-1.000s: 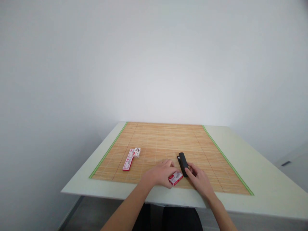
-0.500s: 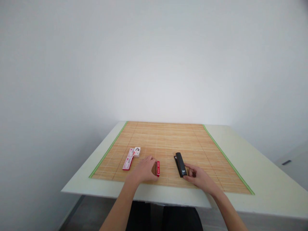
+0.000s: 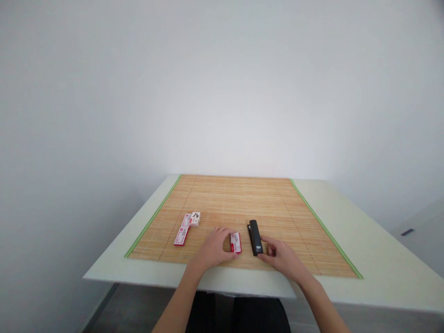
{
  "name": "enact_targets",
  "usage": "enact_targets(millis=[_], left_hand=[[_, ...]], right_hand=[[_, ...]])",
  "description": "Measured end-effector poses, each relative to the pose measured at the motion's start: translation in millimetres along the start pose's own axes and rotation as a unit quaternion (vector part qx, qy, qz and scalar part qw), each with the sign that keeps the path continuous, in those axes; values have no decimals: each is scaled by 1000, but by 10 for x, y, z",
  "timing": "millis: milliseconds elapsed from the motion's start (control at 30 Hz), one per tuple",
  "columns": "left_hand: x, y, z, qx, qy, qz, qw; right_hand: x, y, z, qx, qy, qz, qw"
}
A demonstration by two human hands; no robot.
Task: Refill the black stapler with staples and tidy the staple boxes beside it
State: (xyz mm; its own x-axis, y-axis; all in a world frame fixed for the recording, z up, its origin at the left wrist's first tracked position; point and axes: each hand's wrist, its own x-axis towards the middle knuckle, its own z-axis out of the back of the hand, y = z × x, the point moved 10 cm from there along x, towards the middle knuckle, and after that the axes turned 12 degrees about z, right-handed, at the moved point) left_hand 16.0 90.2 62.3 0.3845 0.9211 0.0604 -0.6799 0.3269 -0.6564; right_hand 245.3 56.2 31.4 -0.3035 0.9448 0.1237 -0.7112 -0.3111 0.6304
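Observation:
My left hand (image 3: 214, 249) grips a small red and white staple box (image 3: 236, 242) near the front of the bamboo mat (image 3: 243, 203), holding it on edge. Just right of the box lies a black stapler (image 3: 255, 237), pointing away from me. My right hand (image 3: 281, 256) holds the stapler's near end with its fingertips. Box and stapler are a small gap apart.
Further left on the mat lie two more red and white staple boxes (image 3: 182, 235) and a small white box (image 3: 195, 218). The mat has green edges and lies on a pale table (image 3: 374, 249) against a white wall.
My left hand first carried the staple box left, away from the stapler, and has now brought it back close beside it. My right hand stayed on the stapler's near end.

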Motion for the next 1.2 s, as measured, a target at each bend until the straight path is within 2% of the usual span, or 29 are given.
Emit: enact_targets(millis=[300, 700, 1000, 1100, 1200], left_hand=[[22, -162, -162, 1, 13, -34, 999], [2, -99, -238, -9, -13, 2, 1000], [-70, -99, -241, -19, -14, -3, 1000], [-188, -5, -84, -40, -22, -6, 999], [-315, 364, 353, -10, -95, 18, 995]], right_hand=[[8, 137, -106, -18, -21, 1, 1000], [-19, 139, -160, -24, -53, 38, 998], [-25, 104, -167, -32, -54, 25, 998], [-36, 99, -163, -41, -60, 28, 997], [-41, 114, -165, -42, -59, 34, 997]])
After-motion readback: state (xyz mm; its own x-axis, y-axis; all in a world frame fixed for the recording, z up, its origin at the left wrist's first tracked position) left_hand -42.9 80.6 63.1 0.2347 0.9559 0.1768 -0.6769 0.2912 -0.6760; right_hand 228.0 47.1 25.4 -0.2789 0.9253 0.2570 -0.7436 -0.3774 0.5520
